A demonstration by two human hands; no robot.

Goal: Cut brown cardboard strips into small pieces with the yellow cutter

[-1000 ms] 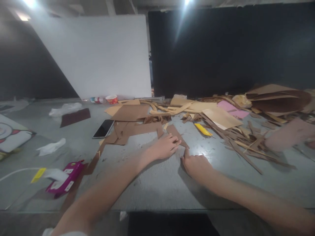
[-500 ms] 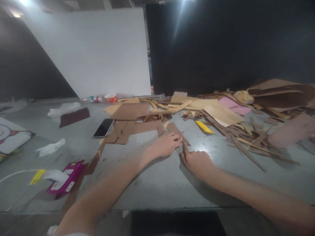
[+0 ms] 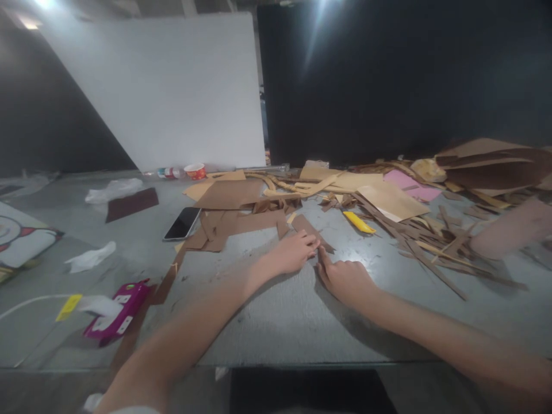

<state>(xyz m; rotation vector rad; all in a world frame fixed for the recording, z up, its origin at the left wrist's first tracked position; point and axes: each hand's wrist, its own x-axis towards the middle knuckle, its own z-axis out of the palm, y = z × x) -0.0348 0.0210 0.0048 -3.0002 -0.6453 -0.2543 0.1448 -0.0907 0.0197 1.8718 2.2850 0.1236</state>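
My left hand [image 3: 295,253] rests on a flat brown strip [image 3: 317,232], its bent fingers pressed together over the strip's near part. What lies beneath those fingers is hidden. From the right, my right hand [image 3: 349,282] reaches in with its index finger stretched out to the strip's near edge, close beside the left fingertips. The other right fingers are curled under, and the hand grips nothing that I can see. A yellow-handled cutter [image 3: 359,222] lies to the right of the strip.
Brown pieces [image 3: 259,222] and a phone [image 3: 182,223] lie left of my hands. A purple power strip [image 3: 118,310] stands near my left forearm. Heaped offcuts [image 3: 426,247] spread to the right, where another person's arm [image 3: 511,230] reaches in. White tissue [image 3: 90,257] lies far left.
My right index fingertip has moved slightly up and left, closer to the left fingertips. My left hand stays on the brown strip. The view has shifted a little.
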